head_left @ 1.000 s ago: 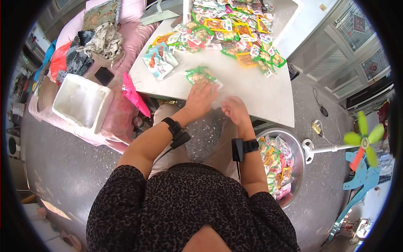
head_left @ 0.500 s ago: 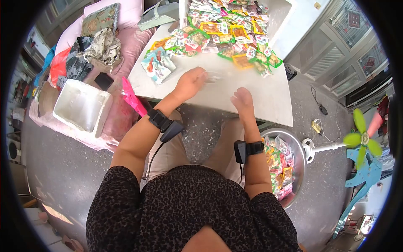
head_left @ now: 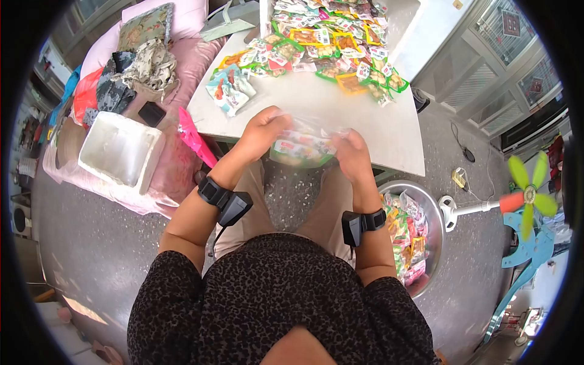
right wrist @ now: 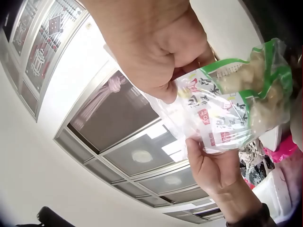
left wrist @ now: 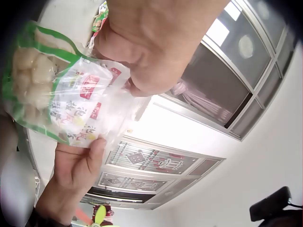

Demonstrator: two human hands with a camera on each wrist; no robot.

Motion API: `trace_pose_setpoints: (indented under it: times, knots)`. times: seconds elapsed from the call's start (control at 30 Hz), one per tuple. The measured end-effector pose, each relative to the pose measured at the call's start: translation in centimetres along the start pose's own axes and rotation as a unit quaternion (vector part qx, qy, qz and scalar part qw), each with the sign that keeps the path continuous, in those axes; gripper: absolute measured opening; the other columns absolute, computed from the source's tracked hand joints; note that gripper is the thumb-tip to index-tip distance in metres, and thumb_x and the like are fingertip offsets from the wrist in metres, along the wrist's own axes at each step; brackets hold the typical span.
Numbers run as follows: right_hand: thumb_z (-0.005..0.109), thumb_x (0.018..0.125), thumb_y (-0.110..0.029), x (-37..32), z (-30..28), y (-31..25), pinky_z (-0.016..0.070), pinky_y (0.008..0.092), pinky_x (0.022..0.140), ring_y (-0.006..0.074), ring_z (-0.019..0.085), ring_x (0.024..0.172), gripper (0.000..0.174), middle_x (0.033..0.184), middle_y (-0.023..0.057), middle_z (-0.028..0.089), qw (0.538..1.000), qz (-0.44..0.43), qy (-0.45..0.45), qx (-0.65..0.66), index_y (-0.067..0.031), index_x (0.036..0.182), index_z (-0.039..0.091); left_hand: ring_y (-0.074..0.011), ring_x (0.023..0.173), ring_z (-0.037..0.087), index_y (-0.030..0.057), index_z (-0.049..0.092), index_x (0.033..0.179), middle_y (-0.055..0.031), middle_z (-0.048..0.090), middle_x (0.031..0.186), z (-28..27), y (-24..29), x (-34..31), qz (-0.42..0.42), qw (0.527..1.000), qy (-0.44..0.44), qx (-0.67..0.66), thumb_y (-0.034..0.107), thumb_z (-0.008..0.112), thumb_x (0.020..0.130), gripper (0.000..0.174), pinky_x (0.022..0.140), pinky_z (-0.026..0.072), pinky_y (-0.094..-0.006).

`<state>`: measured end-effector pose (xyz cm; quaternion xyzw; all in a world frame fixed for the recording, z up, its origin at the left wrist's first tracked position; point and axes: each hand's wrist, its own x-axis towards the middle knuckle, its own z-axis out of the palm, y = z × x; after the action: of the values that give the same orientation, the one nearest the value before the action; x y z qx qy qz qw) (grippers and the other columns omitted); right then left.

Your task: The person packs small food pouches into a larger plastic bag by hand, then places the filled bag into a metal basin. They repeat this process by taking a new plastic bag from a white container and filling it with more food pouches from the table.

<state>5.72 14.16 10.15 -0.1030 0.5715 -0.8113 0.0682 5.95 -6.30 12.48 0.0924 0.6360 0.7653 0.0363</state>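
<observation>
Both hands hold a clear plastic bag (head_left: 302,148) at the table's front edge, above the lap. Inside it are green-edged food packets (left wrist: 40,78) with white printed labels and pale round pieces. My left hand (head_left: 264,132) pinches the bag's upper left corner between thumb and fingers. At the opposite corner, my right hand (head_left: 353,156) pinches the same upper edge, its thumb lying along the plastic in the left wrist view. The bag hangs with its filled part downward. Left of the hands, another filled clear bag (head_left: 230,90) lies on the white table (head_left: 389,137).
A heap of food packets (head_left: 331,42) covers the table's back. On the floor at right stands a metal basin (head_left: 433,243) of packets, beside a fan (head_left: 529,194). A white foam box (head_left: 121,152) and a pink bag (head_left: 196,139) are at left.
The green-edged packet lay on the table under my left hand; half a second ago the hands were apart, the right one empty. Now both hands hold the filled bag, nearer the body.
</observation>
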Motion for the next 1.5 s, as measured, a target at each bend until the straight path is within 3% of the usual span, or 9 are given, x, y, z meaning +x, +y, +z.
trace_pose_setpoints:
  times: [0.17, 0.47, 0.77, 0.87, 0.97, 1.17, 1.3, 1.4, 1.5]
  knots:
    - [0.050, 0.078, -0.005, -1.1, 2.0, -0.7, 0.0396, 0.0191, 0.060, 0.0065, 0.049, 0.070, 0.013, 0.074, 0.0007, 0.052, 0.983, -0.078, 0.143, -0.088, -0.0010, 0.090, 0.049, -0.0143, 0.074, 0.053, 0.0013, 0.047, 0.078, -0.0076, 0.055, 0.075, 1.2, -0.2, -0.8, 0.053, 0.998, 0.033, 0.023, 0.013, 0.044, 0.084, 0.013, 0.068, 0.0433, -0.0265]
    - [0.047, 0.080, -0.006, -1.7, 1.1, -0.9, 0.0399, 0.0200, 0.063, 0.0075, 0.049, 0.070, 0.011, 0.079, 0.0022, 0.055, 0.996, -0.038, 0.078, -0.014, -0.0002, 0.088, 0.051, -0.0070, 0.067, 0.049, 0.0015, 0.051, 0.078, -0.0031, 0.056, 0.072, 1.5, -0.7, -1.8, 0.077, 0.995, 0.057, 0.010, 0.016, 0.047, 0.083, 0.016, 0.062, 0.0403, -0.0210]
    - [0.047, 0.079, -0.006, -1.7, 1.4, -0.5, 0.0399, 0.0206, 0.064, 0.0075, 0.049, 0.071, 0.008, 0.077, 0.0019, 0.056, 0.954, -0.169, 0.052, -0.242, -0.0005, 0.082, 0.053, -0.0048, 0.067, 0.046, 0.0019, 0.050, 0.074, -0.0001, 0.053, 0.070, 1.2, -0.8, -2.4, 0.109, 0.991, 0.075, 0.015, 0.014, 0.048, 0.082, 0.015, 0.060, 0.0385, -0.0195]
    - [0.047, 0.080, -0.006, -1.9, 1.7, -1.7, 0.0401, 0.0212, 0.063, 0.0077, 0.050, 0.070, 0.008, 0.076, 0.0026, 0.056, 0.992, -0.078, 0.046, -0.082, -0.0010, 0.080, 0.053, -0.0102, 0.072, 0.052, 0.0035, 0.049, 0.076, -0.0047, 0.057, 0.076, 0.3, -0.9, -2.4, 0.110, 0.991, 0.051, 0.056, 0.012, 0.045, 0.083, 0.012, 0.067, 0.0411, -0.0256]
    - [0.047, 0.080, -0.006, -2.2, 1.2, -3.6, 0.0407, 0.0221, 0.063, 0.0084, 0.051, 0.069, 0.007, 0.075, 0.0034, 0.056, 0.999, -0.017, -0.022, -0.021, -0.0013, 0.078, 0.052, -0.0085, 0.070, 0.050, 0.0031, 0.049, 0.076, -0.0034, 0.055, 0.073, -0.4, 0.4, -3.4, 0.093, 0.995, -0.026, -0.039, 0.012, 0.048, 0.082, 0.011, 0.065, 0.0412, -0.0230]
    - [0.043, 0.080, -0.005, -2.7, 2.8, -5.1, 0.0456, 0.0270, 0.061, 0.0143, 0.054, 0.066, 0.009, 0.072, 0.0031, 0.053, 0.996, -0.039, 0.018, -0.084, -0.0020, 0.076, 0.051, -0.0119, 0.073, 0.052, 0.0033, 0.049, 0.077, -0.0065, 0.057, 0.079, -0.7, 0.8, -4.2, 0.084, 0.990, -0.048, -0.101, 0.012, 0.048, 0.082, 0.011, 0.069, 0.0418, -0.0261]
    - [0.044, 0.079, -0.005, -3.6, 2.4, -4.2, 0.0465, 0.0278, 0.060, 0.0129, 0.053, 0.065, 0.008, 0.073, 0.0027, 0.053, 0.999, -0.023, -0.015, 0.037, -0.0030, 0.075, 0.050, -0.0238, 0.083, 0.056, 0.0065, 0.049, 0.079, -0.0097, 0.057, 0.080, 0.5, 2.0, -5.3, 0.056, 0.968, -0.082, -0.230, 0.014, 0.049, 0.081, 0.008, 0.073, 0.0444, -0.0372]
    - [0.047, 0.078, -0.005, -3.0, 1.3, -4.0, 0.0459, 0.0260, 0.060, 0.0122, 0.052, 0.066, 0.005, 0.074, 0.0027, 0.053, 1.000, -0.005, 0.008, 0.018, -0.0039, 0.080, 0.051, -0.0251, 0.084, 0.056, 0.0054, 0.048, 0.080, -0.0117, 0.057, 0.083, 0.1, 1.2, -5.1, 0.046, 0.969, -0.105, -0.219, 0.014, 0.047, 0.082, 0.009, 0.073, 0.0448, -0.0378]
    - [0.048, 0.078, -0.005, -4.6, 1.0, -5.5, 0.0450, 0.0245, 0.062, 0.0115, 0.052, 0.067, 0.008, 0.076, 0.0020, 0.053, 0.997, 0.018, -0.064, -0.033, -0.0046, 0.085, 0.051, -0.0245, 0.081, 0.057, 0.0039, 0.047, 0.080, -0.0125, 0.058, 0.079, 0.9, 1.1, -5.1, 0.025, 0.981, -0.078, -0.176, 0.014, 0.047, 0.082, 0.011, 0.071, 0.0453, -0.0363]
